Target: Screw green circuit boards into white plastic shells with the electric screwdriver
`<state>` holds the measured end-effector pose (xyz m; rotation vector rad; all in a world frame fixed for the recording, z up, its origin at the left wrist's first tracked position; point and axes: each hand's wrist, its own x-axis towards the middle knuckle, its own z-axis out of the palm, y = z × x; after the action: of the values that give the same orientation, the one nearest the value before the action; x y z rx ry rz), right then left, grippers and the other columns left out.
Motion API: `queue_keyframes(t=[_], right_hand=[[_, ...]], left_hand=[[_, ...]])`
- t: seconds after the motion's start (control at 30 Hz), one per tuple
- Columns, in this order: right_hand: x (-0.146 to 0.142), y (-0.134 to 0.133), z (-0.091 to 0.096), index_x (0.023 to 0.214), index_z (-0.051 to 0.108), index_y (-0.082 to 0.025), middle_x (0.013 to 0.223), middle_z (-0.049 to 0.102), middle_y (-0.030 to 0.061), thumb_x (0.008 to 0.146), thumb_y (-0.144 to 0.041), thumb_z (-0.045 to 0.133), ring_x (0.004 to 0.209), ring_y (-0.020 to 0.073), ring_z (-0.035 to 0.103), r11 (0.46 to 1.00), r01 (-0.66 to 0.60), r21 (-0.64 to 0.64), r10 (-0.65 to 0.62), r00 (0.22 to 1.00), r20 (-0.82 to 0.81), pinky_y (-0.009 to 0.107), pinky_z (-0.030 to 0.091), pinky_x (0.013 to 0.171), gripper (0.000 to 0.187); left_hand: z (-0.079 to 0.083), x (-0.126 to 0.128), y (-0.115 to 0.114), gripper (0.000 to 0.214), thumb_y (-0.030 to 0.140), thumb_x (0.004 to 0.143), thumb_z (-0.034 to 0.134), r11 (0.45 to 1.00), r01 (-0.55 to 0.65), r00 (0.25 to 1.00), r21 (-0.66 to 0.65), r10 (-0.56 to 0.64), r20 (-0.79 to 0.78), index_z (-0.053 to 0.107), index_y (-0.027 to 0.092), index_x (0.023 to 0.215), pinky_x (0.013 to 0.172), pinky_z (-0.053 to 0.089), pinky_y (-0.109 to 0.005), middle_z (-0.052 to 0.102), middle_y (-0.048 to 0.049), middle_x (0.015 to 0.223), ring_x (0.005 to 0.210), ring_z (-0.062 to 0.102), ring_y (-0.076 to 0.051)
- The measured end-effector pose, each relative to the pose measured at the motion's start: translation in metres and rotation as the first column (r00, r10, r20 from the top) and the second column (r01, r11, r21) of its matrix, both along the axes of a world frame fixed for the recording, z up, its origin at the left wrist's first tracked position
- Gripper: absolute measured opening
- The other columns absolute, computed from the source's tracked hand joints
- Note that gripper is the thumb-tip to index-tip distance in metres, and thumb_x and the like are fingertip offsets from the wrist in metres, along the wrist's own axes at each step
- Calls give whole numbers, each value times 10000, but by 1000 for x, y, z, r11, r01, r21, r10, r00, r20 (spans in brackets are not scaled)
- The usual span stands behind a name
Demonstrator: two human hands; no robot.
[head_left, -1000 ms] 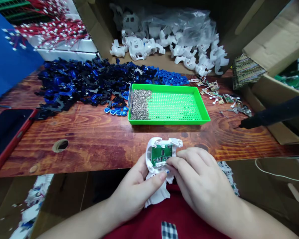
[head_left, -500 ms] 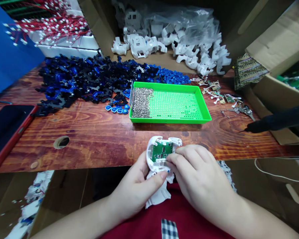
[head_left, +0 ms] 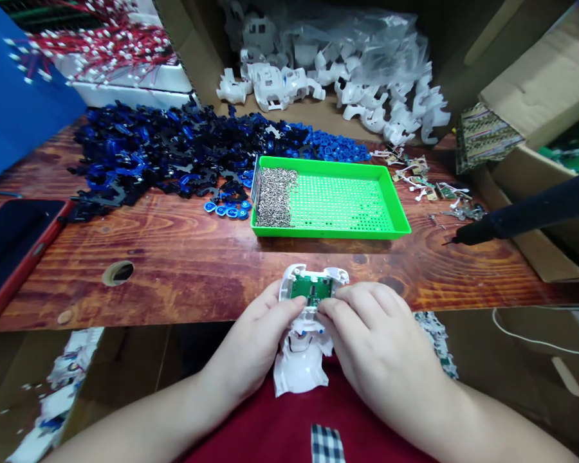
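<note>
Between my hands, at the table's front edge, is a white plastic housing (head_left: 302, 373) with its hollow side up. A green circuit board (head_left: 299, 289) sits in its upper part. My left hand (head_left: 258, 337) wraps the housing's left side, the thumb lying on the lower left of the board. My right hand (head_left: 379, 341) is closed at the right side, its index fingertip and thumb at the board's lower right edge. Whether those fingertips pinch anything small is hidden.
A green tray (head_left: 328, 235) with many small screws stands behind my hands. Blue and black plastic parts (head_left: 159, 148) are heaped at the left, near a phone (head_left: 17, 244). A dark screwdriver (head_left: 511, 222) juts in from the right. White shells (head_left: 270, 83) fill a carton behind.
My left thumb has moved up from the housing's lower rim onto the board. The housing has shifted slightly left, and the screwdriver's tip hangs a little further left.
</note>
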<state>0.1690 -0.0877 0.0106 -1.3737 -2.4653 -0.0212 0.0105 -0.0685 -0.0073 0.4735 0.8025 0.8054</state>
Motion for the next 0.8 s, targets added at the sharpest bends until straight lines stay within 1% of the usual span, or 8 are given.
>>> queue_keyframes(t=[0.17,0.37,0.47,0.57,0.63,0.7,0.77,0.8], right_hand=[[-1,0,3,864,618,-149,830,595,57,805,-140,549,790,201,488,1000,-9,-3,9,1000,-23,341,386,745,91],[0,1,5,886,608,-163,847,592,54,809,-136,541,808,192,513,998,7,-70,-13,996,-93,344,422,745,106],[7,-1,4,938,587,-175,891,580,54,809,-146,543,853,180,526,996,8,-89,-28,973,-228,342,447,774,139],[16,-1,-2,1048,519,-187,997,553,68,792,-188,580,952,177,532,976,140,-166,-203,860,-468,341,462,837,263],[20,1,-9,1144,449,-215,1056,545,70,800,-252,582,957,162,557,900,138,-413,-386,693,-609,325,487,831,370],[20,4,-15,1170,427,-237,1040,564,56,814,-310,565,895,138,585,749,-51,-660,-536,539,-650,292,511,780,388],[18,7,-18,1100,467,-228,927,580,26,810,-334,570,787,110,585,602,-235,-763,-625,457,-633,252,509,702,325],[17,9,-18,1050,483,-218,864,572,10,802,-333,582,731,96,570,558,-282,-780,-651,435,-623,232,496,659,291]], left_hand=[[2,4,3,165,175,842,529,998,-51,998,-24,50,-31,591,181,995,737,458,-209,682,-17,901,817,610,-130],[2,4,2,161,193,835,549,999,-40,999,-27,39,-36,606,178,984,755,468,-238,684,-37,927,809,621,-142],[4,2,2,188,197,832,559,999,-33,999,-43,32,-21,614,168,1009,777,473,-254,683,-60,968,849,628,-161],[5,-1,3,210,199,815,583,998,-8,1000,-69,7,-18,633,152,1013,737,490,-257,696,-78,943,797,644,-166],[4,-2,3,205,195,793,612,996,14,1000,-86,-16,-21,654,147,988,713,494,-249,708,-79,913,755,652,-162],[3,-4,4,196,187,775,633,995,32,999,-95,-34,-19,668,146,964,722,492,-247,715,-76,900,749,655,-159],[2,-4,4,184,181,768,641,994,48,998,-95,-50,-24,676,142,944,728,488,-244,719,-72,871,746,652,-155],[2,-4,4,176,180,769,640,994,56,998,-92,-59,-27,677,140,936,723,486,-241,719,-71,854,742,651,-153]])
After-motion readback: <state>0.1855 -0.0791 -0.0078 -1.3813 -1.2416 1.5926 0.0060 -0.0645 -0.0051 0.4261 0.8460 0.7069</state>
